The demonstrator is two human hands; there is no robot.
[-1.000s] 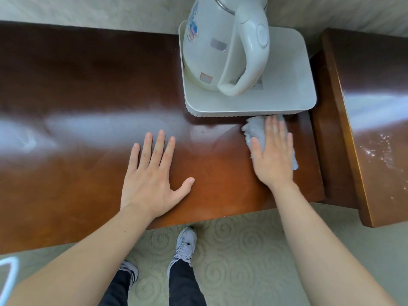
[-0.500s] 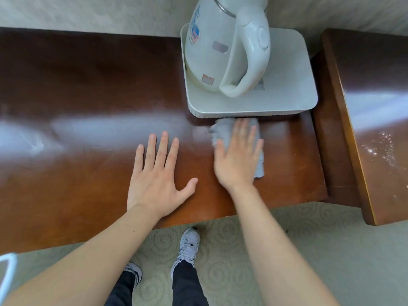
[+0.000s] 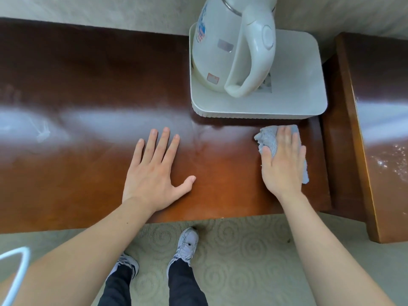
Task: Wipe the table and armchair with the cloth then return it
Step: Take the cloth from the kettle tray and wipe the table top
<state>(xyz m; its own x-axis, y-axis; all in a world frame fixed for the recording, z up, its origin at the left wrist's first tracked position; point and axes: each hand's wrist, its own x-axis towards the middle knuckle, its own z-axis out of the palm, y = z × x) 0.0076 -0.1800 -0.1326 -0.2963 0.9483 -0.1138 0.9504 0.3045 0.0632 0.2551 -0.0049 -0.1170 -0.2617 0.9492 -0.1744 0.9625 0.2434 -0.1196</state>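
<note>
Right hand (image 3: 283, 164) pressed flat on a crumpled pale-blue textured cloth (image 3: 268, 139) near the right end of the glossy reddish-brown wooden table (image 3: 88, 85).

The palm lay open on the cloth, fingers extended and not clenched — pinning it to the wood just in front of the white rounded-rectangle plastic tray (image 3: 293, 85). The cloth's nubbly weave bunched out past the fingertips and below the little-finger side. On the tray stood a smooth white plastic electric kettle (image 3: 212, 47) with a thick looped handle. The left hand (image 3: 154, 173) rested empty on the polished tabletop — fingers spread, palm down — well apart from the cloth. Pale carpet (image 3: 242, 250) with swirl relief lay below.
</note>
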